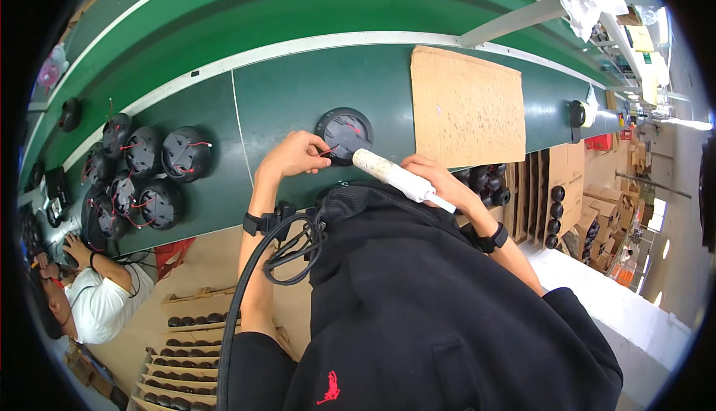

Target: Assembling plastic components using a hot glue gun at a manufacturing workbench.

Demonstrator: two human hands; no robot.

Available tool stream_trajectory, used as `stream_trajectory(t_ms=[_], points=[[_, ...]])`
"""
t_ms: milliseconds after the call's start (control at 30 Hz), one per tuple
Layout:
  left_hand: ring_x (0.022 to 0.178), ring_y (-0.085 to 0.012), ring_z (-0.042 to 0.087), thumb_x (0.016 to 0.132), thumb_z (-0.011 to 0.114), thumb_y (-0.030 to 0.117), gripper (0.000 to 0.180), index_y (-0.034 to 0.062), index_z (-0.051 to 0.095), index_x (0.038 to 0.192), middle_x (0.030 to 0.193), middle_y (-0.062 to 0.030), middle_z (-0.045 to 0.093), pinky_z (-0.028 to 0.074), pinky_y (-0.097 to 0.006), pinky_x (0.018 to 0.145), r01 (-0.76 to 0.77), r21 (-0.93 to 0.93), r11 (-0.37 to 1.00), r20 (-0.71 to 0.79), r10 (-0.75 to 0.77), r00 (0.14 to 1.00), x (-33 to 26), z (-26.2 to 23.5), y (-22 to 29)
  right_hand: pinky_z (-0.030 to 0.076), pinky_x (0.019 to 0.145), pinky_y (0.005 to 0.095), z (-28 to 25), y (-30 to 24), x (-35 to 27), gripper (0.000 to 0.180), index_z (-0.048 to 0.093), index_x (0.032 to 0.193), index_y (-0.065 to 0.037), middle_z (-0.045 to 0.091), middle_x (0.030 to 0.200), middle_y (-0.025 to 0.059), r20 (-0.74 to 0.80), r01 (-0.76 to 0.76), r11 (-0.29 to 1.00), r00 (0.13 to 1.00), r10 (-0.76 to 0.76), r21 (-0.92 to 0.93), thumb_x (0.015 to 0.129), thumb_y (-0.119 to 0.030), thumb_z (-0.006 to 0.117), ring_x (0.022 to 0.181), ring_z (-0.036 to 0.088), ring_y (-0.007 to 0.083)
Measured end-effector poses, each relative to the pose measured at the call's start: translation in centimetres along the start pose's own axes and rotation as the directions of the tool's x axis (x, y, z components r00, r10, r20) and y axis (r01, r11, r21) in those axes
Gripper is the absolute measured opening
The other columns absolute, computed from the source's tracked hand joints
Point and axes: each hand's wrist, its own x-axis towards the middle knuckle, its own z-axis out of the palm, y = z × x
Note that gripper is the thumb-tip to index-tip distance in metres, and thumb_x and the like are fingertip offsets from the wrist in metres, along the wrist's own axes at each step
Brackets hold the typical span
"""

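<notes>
A round black speaker part [344,135] with red and black wires lies on the green conveyor belt [283,98] right in front of me. My left hand [292,155] touches its near left edge, fingers pinched on a thin wire there. My right hand [435,180] grips a white tube-shaped applicator [393,175], with its wider end pointing at the part's near right edge. A black cable [257,277] hangs from a strap on my left wrist.
Several more black speaker parts [145,168] with red wires sit on the belt to the left. A brown cardboard sheet [466,105] lies to the right. A seated person in a white shirt [101,299] works at lower left. Cardboard trays of black parts [186,351] stand below.
</notes>
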Motion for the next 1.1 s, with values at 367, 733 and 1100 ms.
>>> stream_trajectory(t_ms=[367,733,1100], points=[[0.074,-0.0142,0.066,0.092,0.062,0.009,0.022,-0.0057,0.068,0.107,0.087,-0.0125,0.070,0.056,-0.026,0.069,-0.272,-0.502,0.821,-0.292,0.135,0.947,5.1,0.4,-1.0,0.047,0.086,0.0414,0.9,-1.1,1.9,0.038,0.059,0.105,0.001,0.063,0.101,0.0167,0.061,0.026,0.999,0.998,-0.025,-0.020,0.073,-0.015,0.069,0.097,0.058,0.0368],[0.075,-0.0153,0.066,0.094,0.062,0.012,0.024,-0.0060,0.068,0.108,0.088,-0.0128,0.070,0.056,-0.027,0.069,-0.249,-0.578,0.777,-0.277,0.101,0.956,5.8,0.6,-1.6,0.049,0.084,0.0445,1.0,-1.0,3.7,0.038,0.058,0.105,0.001,0.061,0.097,0.0180,0.101,-0.107,0.982,0.987,0.124,-0.158,0.071,-0.013,0.070,0.099,0.057,0.0377],[0.071,-0.0144,0.066,0.092,0.062,0.010,0.021,-0.0071,0.068,0.104,0.083,-0.0126,0.070,0.056,-0.027,0.067,-0.280,-0.578,0.767,-0.280,0.136,0.950,5.8,0.7,-1.7,0.049,0.080,0.0447,1.2,-1.3,4.7,0.035,0.058,0.100,0.000,0.061,0.094,0.0166,0.132,-0.159,0.962,0.973,0.191,-0.223,0.072,-0.018,0.070,0.096,0.058,0.0364]])
